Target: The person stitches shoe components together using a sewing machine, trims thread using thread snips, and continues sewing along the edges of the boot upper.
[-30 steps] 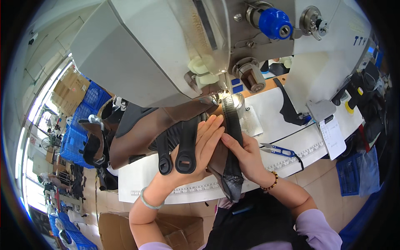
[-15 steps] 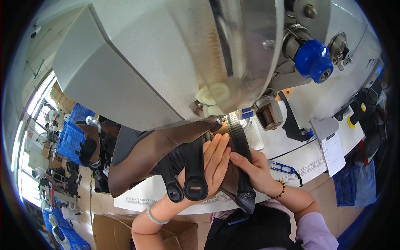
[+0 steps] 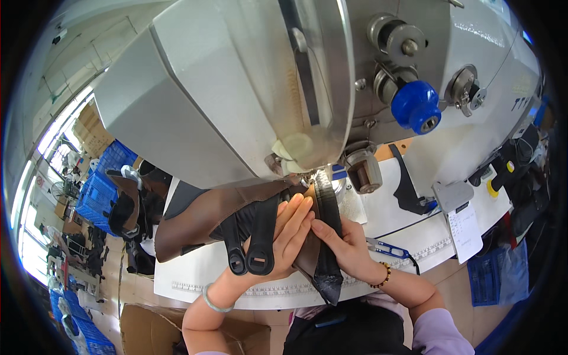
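Observation:
A brown and black leather boot upper (image 3: 207,222) lies under the head of a white sewing machine (image 3: 236,118), by the needle area. My left hand (image 3: 290,234) rests flat on it, fingers stretched out and pointing toward the needle. Two black straps (image 3: 260,239) with slotted rounded ends hang across the back of that hand. My right hand (image 3: 349,248) grips the black ribbed edge strip (image 3: 326,219) of the upper, thumb on top; its other fingers are partly hidden. The tips of both hands are close together.
Blue thread snips (image 3: 387,248) lie on the white table (image 3: 236,291), right of my right hand. Behind them is a black leather piece (image 3: 405,183). A paper tag (image 3: 464,231) hangs at the right edge. Blue crates (image 3: 97,195) and a cardboard box (image 3: 148,328) stand around the table.
The view has shifted, so the machine and hands sit slightly further left in the picture. Both hands keep nearly the same hold on the boot upper.

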`<state>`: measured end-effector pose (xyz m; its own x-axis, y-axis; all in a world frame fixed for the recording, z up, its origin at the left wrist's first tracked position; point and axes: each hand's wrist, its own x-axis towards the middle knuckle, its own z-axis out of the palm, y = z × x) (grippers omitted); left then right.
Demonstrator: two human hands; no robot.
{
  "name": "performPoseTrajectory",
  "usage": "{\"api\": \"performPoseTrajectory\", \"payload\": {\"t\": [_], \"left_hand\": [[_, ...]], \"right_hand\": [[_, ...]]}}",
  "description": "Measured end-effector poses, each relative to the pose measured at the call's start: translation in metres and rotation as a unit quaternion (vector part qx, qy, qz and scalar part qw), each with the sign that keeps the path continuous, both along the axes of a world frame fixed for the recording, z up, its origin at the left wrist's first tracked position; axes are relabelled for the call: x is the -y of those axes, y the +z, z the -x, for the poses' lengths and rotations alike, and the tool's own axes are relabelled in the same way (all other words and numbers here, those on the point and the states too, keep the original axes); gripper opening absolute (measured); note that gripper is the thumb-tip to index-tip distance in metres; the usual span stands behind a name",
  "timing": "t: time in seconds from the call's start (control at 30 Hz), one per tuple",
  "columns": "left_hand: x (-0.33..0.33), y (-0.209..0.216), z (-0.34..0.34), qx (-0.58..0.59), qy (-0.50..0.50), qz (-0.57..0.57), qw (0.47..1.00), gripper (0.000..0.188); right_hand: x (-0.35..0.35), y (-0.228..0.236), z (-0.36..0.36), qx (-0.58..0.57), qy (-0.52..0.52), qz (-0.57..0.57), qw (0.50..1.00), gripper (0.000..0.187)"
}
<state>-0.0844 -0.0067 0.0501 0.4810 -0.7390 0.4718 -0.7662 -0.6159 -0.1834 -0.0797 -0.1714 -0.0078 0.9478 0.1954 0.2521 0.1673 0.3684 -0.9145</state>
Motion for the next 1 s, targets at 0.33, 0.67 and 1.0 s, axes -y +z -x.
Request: {"api": "performPoseTrajectory", "payload": {"t": [0.33, 0.67, 1.0], "left_hand": [[0.003, 0.003, -0.001, 0.020, 0.023, -0.013, 0.999, 0.050], [0.000, -0.024, -0.004, 0.030, 0.001, 0.036, 0.999, 0.054], [0.000, -0.003, 0.004, -0.022, -0.002, 0.004, 1.000, 0.069]], "right_hand": [[0.001, 0.009, -0.004, -0.045, 0.028, -0.033, 0.998, 0.029], [0.016, 0.020, 0.018, -0.042, 0.068, 0.052, 0.995, 0.033], [0.006, 0.013, 0.026, -0.068, 0.051, -0.036, 0.996, 0.030]]}}
